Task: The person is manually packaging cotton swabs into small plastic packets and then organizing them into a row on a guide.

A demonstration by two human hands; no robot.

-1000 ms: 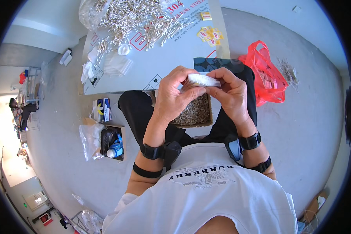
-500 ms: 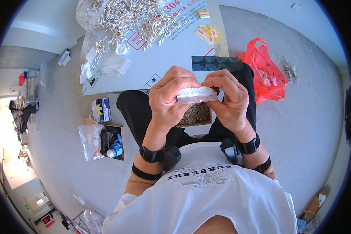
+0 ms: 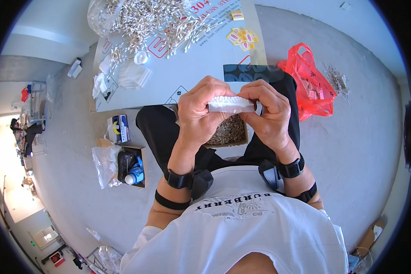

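Between my two hands is a small clear plastic bag packed with cotton swabs, their white tips in rows along its upper side. My left hand is closed on the bag's left end, thumb and fingers pinching it. At the right end my right hand pinches it too, its fingertips close to the left ones near the top edge. The bag's flat see-through edge faces me. Beneath my hands, between my knees, a cardboard box holds a mass of swabs, partly hidden by my hands.
Ahead, a table carries a big heap of cotton swabs, flat empty clear bags, a round white lid and yellow labels. A red plastic bag stands on the right; an open carton sits on the left floor.
The bag has tilted slightly between my hands, and my left hand has shifted a little to the right. Both hands keep their hold on it.
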